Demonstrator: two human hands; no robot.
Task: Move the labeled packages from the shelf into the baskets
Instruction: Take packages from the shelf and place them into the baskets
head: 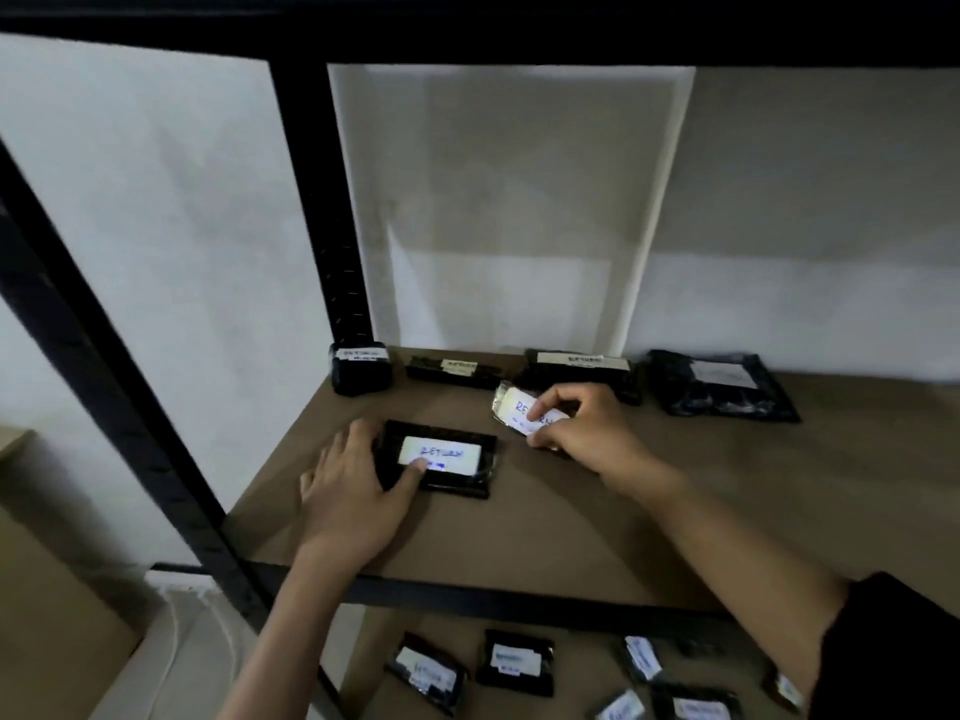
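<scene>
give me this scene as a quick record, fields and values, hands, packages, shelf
left hand: left hand grips the black package, thumb on its white label
right hand: right hand pinches the silver package, raised at an angle
label text: both look like "RETURN"
back row: four black packages, including a big bag on the right
surface: brown shelf in a black frame
lower shelf: more labeled packages
baskets: none in view

We see glossy black plastic wrap on the near-left package (439,466), with a white paper label (439,455). The shelf board (597,517) looks matt brown fibreboard; the frame post (332,241) is black painted metal.
</scene>
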